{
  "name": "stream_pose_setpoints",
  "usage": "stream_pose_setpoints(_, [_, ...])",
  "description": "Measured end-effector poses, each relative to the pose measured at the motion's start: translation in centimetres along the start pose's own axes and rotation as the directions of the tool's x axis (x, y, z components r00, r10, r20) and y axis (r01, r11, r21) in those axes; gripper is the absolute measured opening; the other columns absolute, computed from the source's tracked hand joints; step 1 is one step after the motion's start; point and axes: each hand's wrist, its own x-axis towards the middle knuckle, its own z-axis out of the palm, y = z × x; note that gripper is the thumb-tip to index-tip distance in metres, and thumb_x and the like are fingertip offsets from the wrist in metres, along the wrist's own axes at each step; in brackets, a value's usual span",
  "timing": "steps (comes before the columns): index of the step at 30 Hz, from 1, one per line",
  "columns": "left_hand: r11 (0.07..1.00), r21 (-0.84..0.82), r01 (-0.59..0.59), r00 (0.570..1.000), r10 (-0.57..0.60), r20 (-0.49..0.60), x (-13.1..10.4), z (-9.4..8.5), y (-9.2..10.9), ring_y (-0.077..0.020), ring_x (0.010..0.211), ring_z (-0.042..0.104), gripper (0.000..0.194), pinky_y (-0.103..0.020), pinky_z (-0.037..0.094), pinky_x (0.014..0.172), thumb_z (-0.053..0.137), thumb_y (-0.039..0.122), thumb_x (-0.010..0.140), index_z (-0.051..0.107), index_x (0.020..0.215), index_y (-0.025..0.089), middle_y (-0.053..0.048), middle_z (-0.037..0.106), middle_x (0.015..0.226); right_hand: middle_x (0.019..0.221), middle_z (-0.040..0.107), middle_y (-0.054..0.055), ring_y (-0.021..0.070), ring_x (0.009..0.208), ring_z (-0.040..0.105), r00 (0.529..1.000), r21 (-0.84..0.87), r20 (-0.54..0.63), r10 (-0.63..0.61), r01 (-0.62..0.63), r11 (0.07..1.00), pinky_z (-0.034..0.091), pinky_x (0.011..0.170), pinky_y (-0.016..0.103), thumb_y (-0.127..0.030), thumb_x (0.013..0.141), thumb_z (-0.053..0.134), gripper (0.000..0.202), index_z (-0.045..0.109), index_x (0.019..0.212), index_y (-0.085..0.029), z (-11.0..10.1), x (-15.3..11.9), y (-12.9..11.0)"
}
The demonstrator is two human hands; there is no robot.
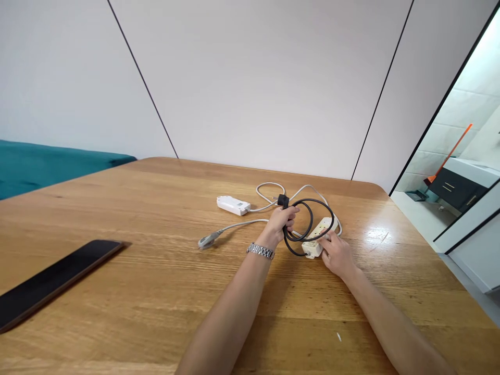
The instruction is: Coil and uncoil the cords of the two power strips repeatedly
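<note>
My left hand [279, 223], with a metal watch on its wrist, is closed around a coiled black cable [333, 214] just below its black plug [283, 200]. The cable's loops spread to the right, over a cream power strip [311, 247] with several sockets. At the strip's near right edge, my right hand [338, 255] has its fingers closed on it; part of the grip is hidden. Behind my left hand, a second white power strip [233, 204] lies on the table with a white cord. A grey-white plug [210, 239] rests left of my left hand.
The wooden table [164, 291] meets a white panelled wall [253, 83] at the back. A long dark flat tray-like object [58, 281] lies at the left. A teal seat [58, 166] stands beyond the left edge. At the right, a doorway shows an orange-handled broom [453, 153].
</note>
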Motion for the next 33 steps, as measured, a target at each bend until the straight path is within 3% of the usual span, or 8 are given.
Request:
stream_pose_setpoints(5, [0.998, -0.028, 0.054, 0.997, -0.053, 0.06, 0.1, 0.3, -0.5, -0.0016, 0.038, 0.031, 0.04, -0.014, 0.023, 0.034, 0.08, 0.021, 0.055, 0.041, 0.064, 0.017, 0.009, 0.037, 0.052, 0.124, 0.061, 0.007, 0.023, 0.099, 0.063, 0.996, -0.015, 0.078, 0.052, -0.051, 0.999, 0.053, 0.068, 0.029, -0.008, 0.08, 0.045, 0.05, 0.059, 0.123, -0.028, 0.3, -0.5, -0.2])
stream_pose_setpoints(9, [0.997, -0.032, 0.073, 0.992, -0.069, 0.109, -0.2, 0.5, -0.4, -0.0043, 0.041, 0.04, 0.037, -0.015, 0.03, 0.034, 0.081, 0.023, 0.054, 0.048, 0.068, 0.015, 0.007, 0.043, 0.055, 0.126, 0.06, 0.008, 0.0222, 0.099, 0.064, 0.998, 0.041, 0.06, 0.027, -0.03, 0.999, 0.054, 0.078, 0.033, -0.008, 0.081, 0.044, 0.047, 0.059, 0.123, -0.025, 0.4, -1.1, 0.1])
stream_pose_setpoints(14, [0.991, -0.03, 0.13, 0.977, -0.123, 0.174, -0.6, 1.4, -0.6, -0.0075, 0.046, 0.047, 0.023, -0.017, 0.035, 0.035, 0.075, 0.015, 0.058, 0.058, 0.072, 0.011, 0.003, 0.049, 0.056, 0.132, 0.054, 0.011, 0.0237, 0.112, 0.058, 0.998, 0.15, -0.056, -0.006, 0.014, 0.989, 0.05, 0.093, 0.039, -0.009, 0.081, 0.045, 0.044, 0.057, 0.121, -0.021, -0.1, -2.2, 0.0])
stream_pose_setpoints(22, [0.974, -0.137, 0.181, 0.968, -0.152, 0.201, -0.8, 2.0, -0.9, -0.0051, 0.037, 0.043, 0.023, -0.016, 0.037, 0.035, 0.074, 0.008, 0.062, 0.055, 0.075, 0.013, 0.007, 0.045, 0.05, 0.13, 0.053, 0.015, 0.0276, 0.117, 0.054, 0.998, 0.221, -0.022, 0.067, -0.06, 0.973, 0.049, 0.095, 0.044, -0.017, 0.082, 0.05, 0.04, 0.054, 0.121, -0.02, -2.0, -4.9, -1.0])
stream_pose_setpoints(28, [0.927, -0.279, 0.252, 0.953, -0.187, 0.239, -1.1, 1.9, 0.4, -0.0004, 0.033, 0.029, 0.012, -0.01, 0.021, 0.031, 0.066, 0.009, 0.073, 0.055, 0.078, 0.012, 0.011, 0.032, 0.048, 0.126, 0.056, 0.011, 0.0275, 0.109, 0.056, 0.998, 0.133, -0.039, 0.049, -0.043, 0.99, 0.05, 0.09, 0.045, -0.019, 0.083, 0.052, 0.044, 0.053, 0.127, -0.025, -2.6, -5.7, -0.4])
stream_pose_setpoints(33, [0.895, -0.406, 0.182, 0.978, -0.123, 0.168, -1.4, 2.1, 1.1, 0.0, 0.032, 0.023, 0.022, -0.01, 0.018, 0.031, 0.068, 0.012, 0.074, 0.046, 0.069, 0.015, 0.013, 0.024, 0.045, 0.121, 0.06, 0.01, 0.0265, 0.101, 0.055, 0.997, 0.073, -0.07, 0.039, -0.034, 0.997, 0.047, 0.085, 0.042, -0.022, 0.084, 0.056, 0.037, 0.058, 0.122, -0.023, -2.6, -5.3, 0.0])
